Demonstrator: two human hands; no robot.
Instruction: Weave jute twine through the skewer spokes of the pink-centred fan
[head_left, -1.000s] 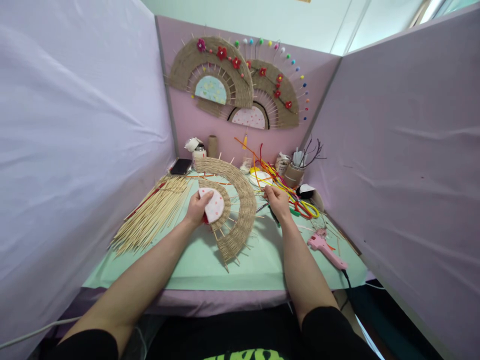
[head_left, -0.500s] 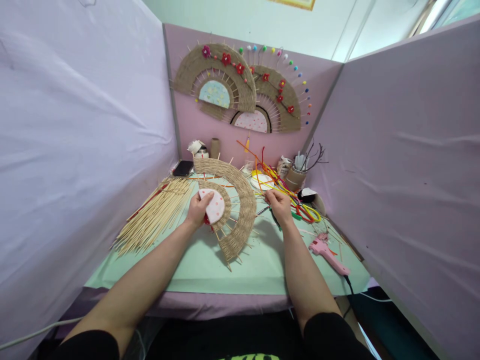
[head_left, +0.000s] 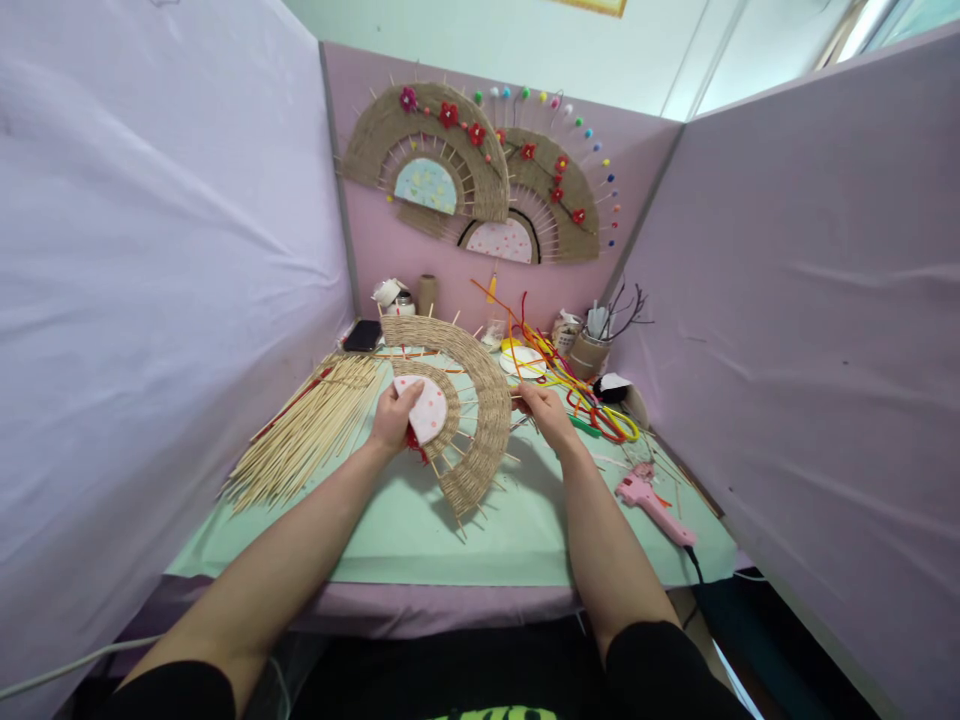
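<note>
My left hand (head_left: 391, 415) grips a half-round woven fan (head_left: 491, 400) by its pink-dotted white centre (head_left: 429, 412), thumb on top. The fan is of tan twine wound in two bands over thin sticks, whose tips poke out past the outer rim. It is held tilted above the table, and a bit of red shows under the left hand. At the fan's right rim, my right hand (head_left: 541, 412) is closed in a pinch on what looks like a thin stick end; the fingers partly cover it. A dark-tipped tool (head_left: 525, 424) lies beneath the right hand, mostly hidden.
Thin sticks (head_left: 307, 430) lie bundled at left by a black phone (head_left: 363, 336). Colourful pipe cleaners (head_left: 570, 372) and a pink glue gun (head_left: 654, 508) are at right. Behind stand a twig-filled pot (head_left: 589, 355) and a twine spool (head_left: 427, 295). Two decorated fans (head_left: 427, 110) hang on the back panel.
My right hand has moved left, from a little away from the fan to its outer rim. The left hand keeps its hold, and the fan has hardly moved.
</note>
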